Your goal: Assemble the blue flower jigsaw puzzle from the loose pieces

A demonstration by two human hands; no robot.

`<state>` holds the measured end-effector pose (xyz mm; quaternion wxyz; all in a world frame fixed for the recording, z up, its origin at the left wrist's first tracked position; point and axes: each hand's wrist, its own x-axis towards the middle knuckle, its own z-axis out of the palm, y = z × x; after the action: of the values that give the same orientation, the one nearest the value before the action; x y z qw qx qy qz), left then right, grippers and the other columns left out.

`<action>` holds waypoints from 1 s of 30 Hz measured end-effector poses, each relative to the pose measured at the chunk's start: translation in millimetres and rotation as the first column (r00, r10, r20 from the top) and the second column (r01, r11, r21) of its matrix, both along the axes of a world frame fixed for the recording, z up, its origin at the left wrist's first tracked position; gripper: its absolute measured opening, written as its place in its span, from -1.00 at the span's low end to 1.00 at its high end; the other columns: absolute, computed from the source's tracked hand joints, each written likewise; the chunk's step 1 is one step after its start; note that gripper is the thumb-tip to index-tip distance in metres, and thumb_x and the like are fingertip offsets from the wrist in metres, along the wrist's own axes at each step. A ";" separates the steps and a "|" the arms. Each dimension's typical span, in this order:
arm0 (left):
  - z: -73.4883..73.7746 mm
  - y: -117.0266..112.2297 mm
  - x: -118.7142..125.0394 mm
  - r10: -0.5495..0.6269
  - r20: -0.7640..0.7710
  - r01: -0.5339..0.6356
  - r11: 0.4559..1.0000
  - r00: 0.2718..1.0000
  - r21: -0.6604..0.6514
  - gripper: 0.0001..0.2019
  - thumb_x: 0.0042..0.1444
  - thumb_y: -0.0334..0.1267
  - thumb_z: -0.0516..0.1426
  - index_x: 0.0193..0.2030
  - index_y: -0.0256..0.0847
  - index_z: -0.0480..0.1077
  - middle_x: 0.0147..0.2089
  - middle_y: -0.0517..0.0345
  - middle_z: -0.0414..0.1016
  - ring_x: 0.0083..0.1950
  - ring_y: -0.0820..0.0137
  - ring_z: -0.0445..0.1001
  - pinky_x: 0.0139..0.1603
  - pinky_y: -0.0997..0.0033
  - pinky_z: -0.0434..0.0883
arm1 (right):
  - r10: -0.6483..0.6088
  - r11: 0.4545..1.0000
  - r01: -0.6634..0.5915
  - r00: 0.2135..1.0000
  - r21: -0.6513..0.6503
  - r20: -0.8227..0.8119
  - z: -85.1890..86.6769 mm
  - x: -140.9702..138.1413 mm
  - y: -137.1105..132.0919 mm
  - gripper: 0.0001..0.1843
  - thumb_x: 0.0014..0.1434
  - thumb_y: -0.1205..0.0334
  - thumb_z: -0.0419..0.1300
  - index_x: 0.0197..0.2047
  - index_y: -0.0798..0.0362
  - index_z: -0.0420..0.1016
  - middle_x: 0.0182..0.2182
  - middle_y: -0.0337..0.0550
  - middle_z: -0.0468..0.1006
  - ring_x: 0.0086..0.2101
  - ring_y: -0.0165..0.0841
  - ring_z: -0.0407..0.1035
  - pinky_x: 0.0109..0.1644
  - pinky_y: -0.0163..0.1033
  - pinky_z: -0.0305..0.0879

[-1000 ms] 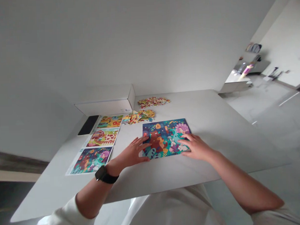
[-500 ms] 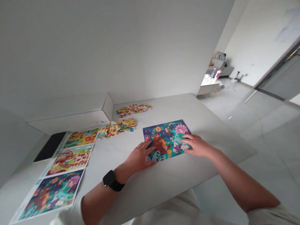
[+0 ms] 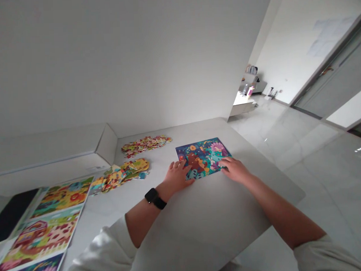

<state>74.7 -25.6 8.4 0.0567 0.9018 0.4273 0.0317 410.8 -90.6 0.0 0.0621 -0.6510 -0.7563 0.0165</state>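
A finished colourful jigsaw puzzle [image 3: 204, 153] lies flat on the white table [image 3: 201, 214]. My left hand [image 3: 177, 176], with a black watch on the wrist, rests palm down on the puzzle's near left corner, fingers stretched out. At the puzzle's near right edge my right hand [image 3: 235, 169] lies flat too, its fingers spread over the pieces. Neither hand holds anything.
Two heaps of loose puzzle pieces [image 3: 145, 144] [image 3: 122, 177] lie left of the puzzle. Printed picture sheets [image 3: 47, 223] and a black phone [image 3: 10, 214] sit at the far left, a white box [image 3: 65, 155] behind them. The table's right edge drops to a glossy floor.
The view has swung right, so everything has shifted left in the picture. Both hands have stayed flat on the puzzle's near corners, sliding slightly toward its edges.
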 end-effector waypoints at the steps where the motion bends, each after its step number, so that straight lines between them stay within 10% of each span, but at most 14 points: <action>1: 2.1 9.4 3.9 0.010 -0.008 -0.010 1.000 1.000 -0.001 -0.35 0.32 0.22 0.23 0.46 0.05 0.46 0.60 -0.08 0.30 0.55 -0.14 0.32 0.59 -0.21 0.19 | -0.004 1.000 0.004 1.000 -0.008 0.000 0.8 1.3 11.1 -0.57 0.42 0.23 0.23 0.30 -0.07 0.63 0.33 0.06 0.57 0.25 -0.06 0.51 0.37 0.06 0.43; 18: -14.9 117.1 24.1 0.069 0.086 -0.073 0.996 0.994 0.050 -0.44 0.33 0.06 0.22 0.40 -0.06 0.45 0.47 -0.24 0.43 0.44 -0.21 0.41 0.39 -0.24 0.38 | -0.063 0.997 0.065 0.996 -0.035 0.065 7.4 -5.3 140.1 -0.52 0.43 0.22 0.16 0.35 -0.18 0.60 0.37 -0.09 0.57 0.29 -0.05 0.47 0.40 0.15 0.39; 30: 4.3 66.6 -22.9 -0.025 0.230 0.009 0.998 0.973 0.067 -0.39 0.40 -0.08 0.18 0.54 -0.13 0.29 0.52 -0.20 0.38 0.53 -0.04 0.34 0.58 -0.16 0.25 | -0.038 0.995 0.042 0.998 0.092 -0.042 -2.3 -21.6 135.4 -0.46 0.39 0.28 0.15 0.39 -0.05 0.54 0.36 0.09 0.51 0.33 0.04 0.39 0.44 0.21 0.32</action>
<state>51.8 41.0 12.7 0.0765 0.8970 0.4089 0.1495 389.2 44.8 -2.3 0.1078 -0.6619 -0.7418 -0.0068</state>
